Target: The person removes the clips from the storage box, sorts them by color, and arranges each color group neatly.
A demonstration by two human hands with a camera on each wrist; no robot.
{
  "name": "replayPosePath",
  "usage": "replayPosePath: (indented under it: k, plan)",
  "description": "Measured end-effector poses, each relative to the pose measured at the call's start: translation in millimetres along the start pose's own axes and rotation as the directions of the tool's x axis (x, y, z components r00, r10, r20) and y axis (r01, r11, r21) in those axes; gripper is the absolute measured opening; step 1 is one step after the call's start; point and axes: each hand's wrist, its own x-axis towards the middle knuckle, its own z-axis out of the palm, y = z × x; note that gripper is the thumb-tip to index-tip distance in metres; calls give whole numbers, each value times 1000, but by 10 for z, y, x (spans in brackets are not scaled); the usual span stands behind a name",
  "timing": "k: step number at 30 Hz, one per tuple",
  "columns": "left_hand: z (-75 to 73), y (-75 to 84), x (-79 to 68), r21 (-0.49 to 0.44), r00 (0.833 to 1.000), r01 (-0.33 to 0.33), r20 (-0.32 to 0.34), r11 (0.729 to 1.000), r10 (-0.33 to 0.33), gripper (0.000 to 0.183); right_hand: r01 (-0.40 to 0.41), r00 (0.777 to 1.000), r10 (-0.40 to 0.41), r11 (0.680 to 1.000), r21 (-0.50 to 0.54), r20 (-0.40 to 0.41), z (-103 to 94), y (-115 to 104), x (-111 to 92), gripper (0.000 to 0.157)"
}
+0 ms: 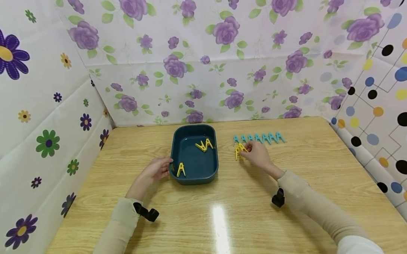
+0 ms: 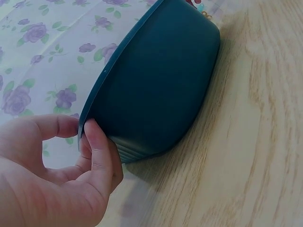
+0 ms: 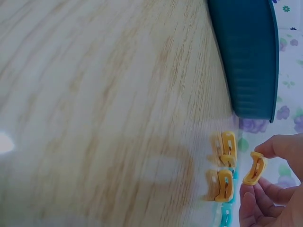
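My left hand [image 1: 155,169] pinches the left rim of a dark teal plastic bin [image 1: 195,180], thumb on one side of the rim and fingers on the other. Inside the bin, one yellow clothespin [image 1: 181,169] lies near the front left, and two more touch or overlap toward the back right. Between the thumb and fingers of my right hand [image 1: 259,155] is a yellow clothespin [image 3: 256,169], raised off the table. Two other yellow clothespins, one nearer the bin [image 3: 228,149] and one beside it [image 3: 225,186], stand on the table below that hand.
A row of several blue clothespins [image 1: 257,138] runs along the table [image 1: 247,218] behind my right hand. Floral cloth [image 1: 205,86] hangs at the back edge, with patterned cloths on both sides. Each wrist wears a small black camera.
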Motion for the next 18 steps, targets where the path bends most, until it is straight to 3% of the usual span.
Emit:
replayPosePath:
  k: [8,18]
  plan:
    - [13,6,5,-18,1000,-2,5,1000,2,33,-18,1000,18,1000,-22,-14,-32,28,-12,23]
    - [15,11,6,-19,1000,-6,-4,1000,6,35,-38,999,38,999,-20,-11,-45,112,-25,28]
